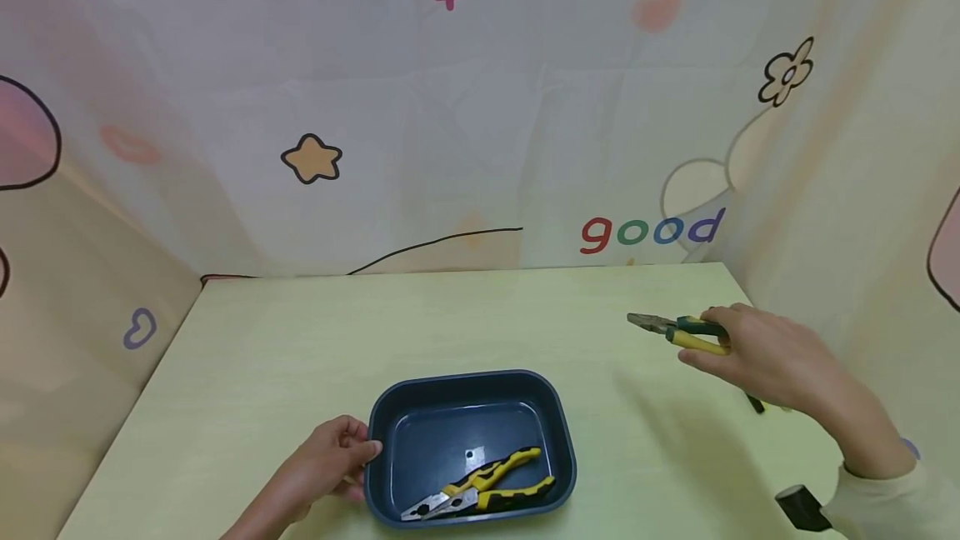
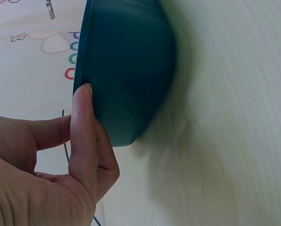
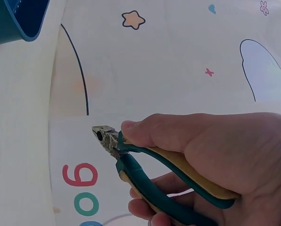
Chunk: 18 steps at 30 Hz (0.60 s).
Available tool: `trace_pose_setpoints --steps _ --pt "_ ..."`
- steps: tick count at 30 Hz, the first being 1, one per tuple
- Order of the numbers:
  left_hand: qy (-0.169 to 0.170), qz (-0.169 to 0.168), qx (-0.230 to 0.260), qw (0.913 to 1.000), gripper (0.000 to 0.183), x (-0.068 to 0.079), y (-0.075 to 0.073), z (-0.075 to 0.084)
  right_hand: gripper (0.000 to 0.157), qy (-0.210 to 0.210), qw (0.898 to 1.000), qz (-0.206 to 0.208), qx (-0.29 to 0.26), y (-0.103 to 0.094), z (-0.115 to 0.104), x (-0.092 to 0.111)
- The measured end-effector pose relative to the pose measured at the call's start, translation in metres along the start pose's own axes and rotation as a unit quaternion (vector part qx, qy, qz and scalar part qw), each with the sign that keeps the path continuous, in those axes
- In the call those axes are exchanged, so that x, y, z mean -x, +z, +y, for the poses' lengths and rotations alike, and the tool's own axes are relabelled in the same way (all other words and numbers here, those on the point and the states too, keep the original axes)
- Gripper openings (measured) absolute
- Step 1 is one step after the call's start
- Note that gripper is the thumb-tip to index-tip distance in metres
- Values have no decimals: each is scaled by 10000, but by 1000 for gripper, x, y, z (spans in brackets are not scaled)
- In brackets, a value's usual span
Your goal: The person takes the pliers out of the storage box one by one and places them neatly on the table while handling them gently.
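My left hand [image 1: 330, 458] pinches the left rim of a dark blue tray [image 1: 450, 427], thumb over the edge and fingers against the outer wall, as the left wrist view shows. Inside the tray, along its near side, lie two pairs of pliers [image 1: 517, 497] with yellow and black handles, their metal noses pointing left. Over the right part of the table, my right hand [image 1: 776, 352] holds combination pliers [image 1: 693, 333] by their green and yellow handles. Their worn metal nose [image 3: 105, 135] points left, and the handles are spread apart in the palm.
A pale wood-patterned table [image 1: 300, 340] lies below, with a printed curtain [image 1: 375, 90] behind and at both sides. Under the right hand, a dark thin end of something [image 1: 755, 403] shows on the table, mostly hidden. A black piece [image 1: 802, 508] sits by the right sleeve.
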<state>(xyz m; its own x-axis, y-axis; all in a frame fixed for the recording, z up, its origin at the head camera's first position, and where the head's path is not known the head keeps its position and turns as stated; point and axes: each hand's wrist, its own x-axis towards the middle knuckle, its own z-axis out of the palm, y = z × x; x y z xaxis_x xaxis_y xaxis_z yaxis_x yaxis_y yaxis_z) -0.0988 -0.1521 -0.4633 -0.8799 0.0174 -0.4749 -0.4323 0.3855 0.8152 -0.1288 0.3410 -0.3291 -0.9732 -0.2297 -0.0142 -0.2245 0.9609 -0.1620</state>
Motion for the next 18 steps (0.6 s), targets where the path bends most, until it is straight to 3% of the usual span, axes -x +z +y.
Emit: trace_pose_setpoints --steps 12,18 --pt "-148 -14 -108 9998 14 -1 0 4 54 269 9996 45 97 -8 6 3" --pt "-207 13 -116 9997 14 0 0 4 62 463 9989 8 101 -11 9 5"
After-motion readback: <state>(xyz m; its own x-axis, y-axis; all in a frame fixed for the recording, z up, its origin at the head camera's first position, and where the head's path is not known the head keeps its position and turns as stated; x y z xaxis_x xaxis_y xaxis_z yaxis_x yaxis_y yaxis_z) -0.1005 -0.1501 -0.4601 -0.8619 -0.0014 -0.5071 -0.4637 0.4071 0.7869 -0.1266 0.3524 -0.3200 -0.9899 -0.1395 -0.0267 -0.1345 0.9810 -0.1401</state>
